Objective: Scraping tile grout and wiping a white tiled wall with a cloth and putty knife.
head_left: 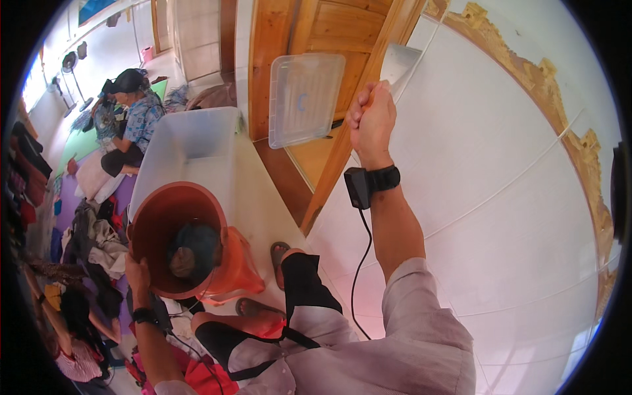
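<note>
My left hand (137,275) grips the rim of a reddish-brown bucket (176,196), which tilts so that I see into it. At its bottom lie something dark grey-blue and a small brownish lump (182,262); I cannot make out what they are. My right hand (374,122) is raised in front of the white wall (474,145), fingers closed round an orange-brown handle, mostly hidden. Just beyond the fingers a flat grey metal blade (400,62), like a trowel's, rests by the wall near the door frame.
An orange plastic stool or stand (238,266) shows beneath the bucket. Beyond stand a clear bin (191,135) and its upright lid (306,99), by a wooden door (339,29). A seated person (138,118), another person (79,322) and heaped clothes (95,240) occupy the left.
</note>
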Tool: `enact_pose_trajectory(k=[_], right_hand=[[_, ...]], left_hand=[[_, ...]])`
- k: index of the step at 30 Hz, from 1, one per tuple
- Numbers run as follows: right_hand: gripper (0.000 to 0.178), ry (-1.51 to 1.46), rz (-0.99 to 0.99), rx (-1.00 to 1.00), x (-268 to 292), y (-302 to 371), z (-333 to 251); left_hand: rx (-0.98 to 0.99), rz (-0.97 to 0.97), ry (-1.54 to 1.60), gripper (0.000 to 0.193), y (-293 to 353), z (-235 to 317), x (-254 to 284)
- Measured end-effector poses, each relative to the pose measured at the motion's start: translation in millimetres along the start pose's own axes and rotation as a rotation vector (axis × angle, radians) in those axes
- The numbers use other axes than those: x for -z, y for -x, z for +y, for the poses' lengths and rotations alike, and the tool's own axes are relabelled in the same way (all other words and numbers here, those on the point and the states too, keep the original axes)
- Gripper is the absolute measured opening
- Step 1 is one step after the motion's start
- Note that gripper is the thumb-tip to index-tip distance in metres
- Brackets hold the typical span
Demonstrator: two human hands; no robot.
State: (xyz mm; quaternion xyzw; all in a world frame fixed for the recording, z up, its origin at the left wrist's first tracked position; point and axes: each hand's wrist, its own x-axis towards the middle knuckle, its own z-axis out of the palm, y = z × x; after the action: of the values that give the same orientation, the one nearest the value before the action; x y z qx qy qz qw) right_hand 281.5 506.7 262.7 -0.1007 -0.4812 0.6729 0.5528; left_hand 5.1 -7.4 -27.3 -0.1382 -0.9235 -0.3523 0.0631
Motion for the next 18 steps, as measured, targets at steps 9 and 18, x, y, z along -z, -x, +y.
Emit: enact_pose_trajectory(k=[9, 18], right_hand=[[0.032, 0.010, -0.005, 0.001, -1.9, -0.5, -7.6], [0.036, 0.031, 0.025, -0.007, 3.6, -3.2, -7.0]], left_hand=[[0.000, -0.052, -0.036, 0.042, 0.8, 11.6, 5.4], [0.017, -0.050, -0.038, 0.043, -1.8, 1.3, 1.1]])
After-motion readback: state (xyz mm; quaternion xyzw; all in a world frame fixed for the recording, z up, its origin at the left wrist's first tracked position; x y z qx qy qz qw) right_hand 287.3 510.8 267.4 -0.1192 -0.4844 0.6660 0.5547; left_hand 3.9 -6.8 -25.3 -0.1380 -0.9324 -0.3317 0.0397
